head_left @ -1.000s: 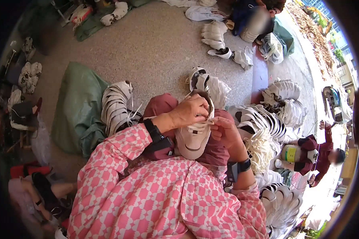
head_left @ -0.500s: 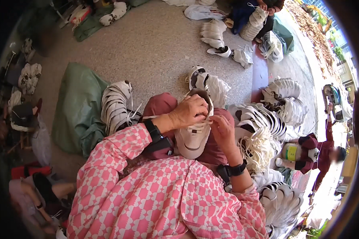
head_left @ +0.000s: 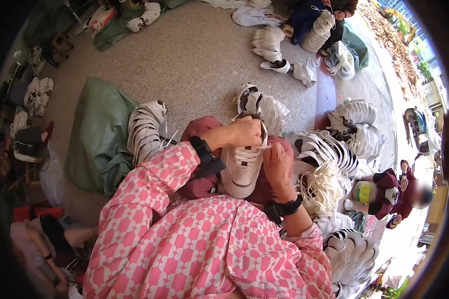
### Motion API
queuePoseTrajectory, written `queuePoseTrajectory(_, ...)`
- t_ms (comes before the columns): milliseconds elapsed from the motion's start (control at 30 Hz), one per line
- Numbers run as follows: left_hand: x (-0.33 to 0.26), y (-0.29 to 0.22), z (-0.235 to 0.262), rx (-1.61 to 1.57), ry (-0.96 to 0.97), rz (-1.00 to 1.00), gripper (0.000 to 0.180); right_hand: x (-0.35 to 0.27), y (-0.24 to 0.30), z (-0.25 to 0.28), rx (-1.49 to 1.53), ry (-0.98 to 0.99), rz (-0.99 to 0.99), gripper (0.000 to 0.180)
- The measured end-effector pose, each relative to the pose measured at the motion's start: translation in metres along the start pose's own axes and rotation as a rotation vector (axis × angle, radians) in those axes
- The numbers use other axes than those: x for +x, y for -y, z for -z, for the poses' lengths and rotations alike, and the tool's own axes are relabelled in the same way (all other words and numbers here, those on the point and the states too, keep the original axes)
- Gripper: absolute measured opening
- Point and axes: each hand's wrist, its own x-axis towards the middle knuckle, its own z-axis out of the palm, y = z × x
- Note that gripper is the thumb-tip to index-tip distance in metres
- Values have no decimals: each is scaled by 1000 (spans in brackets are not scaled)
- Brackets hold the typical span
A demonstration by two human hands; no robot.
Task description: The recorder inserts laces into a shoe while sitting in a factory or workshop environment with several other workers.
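Note:
A white and beige shoe upper (head_left: 237,175) rests on my lap, toe toward me, with lace crossing its front. My left hand (head_left: 244,132) is closed over its collar and the top eyelets; its fingertips are partly hidden. My right hand (head_left: 278,162), at the right side of the upper, pinches the end of a white shoelace (head_left: 257,147) between thumb and fingers. The lace runs taut and short from the top eyelets to that pinch.
Stacked shoe uppers (head_left: 145,124) stand to the left beside a green sack (head_left: 96,134). More stacks (head_left: 329,149) and a bundle of white laces (head_left: 324,187) lie to my right. Further uppers (head_left: 273,107) sit just ahead. Co-workers sit at far right and beyond.
My left hand has turned, its knuckles now more closed over the collar. My right hand has shifted slightly right, drawing the lace out sideways. The co-worker at right has pulled an outstretched arm in.

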Motion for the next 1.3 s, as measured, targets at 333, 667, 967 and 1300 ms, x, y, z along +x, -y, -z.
queuePoseTrajectory(333,-27,-21,18,-149,-646,-119,28,-7,-15,10,441,123,-131,11)
queuePoseTrajectory(667,-145,-60,23,-1701,-12,707,45,26,3,45,459,152,-156,26)
queuePoseTrajectory(967,-149,-33,31,-1774,-774,294,27,51,31,6,-78,260,303,13)
queuePoseTrajectory(1300,-229,-25,96,-1244,-1360,411,28,44,38,8,505,258,-17,8)
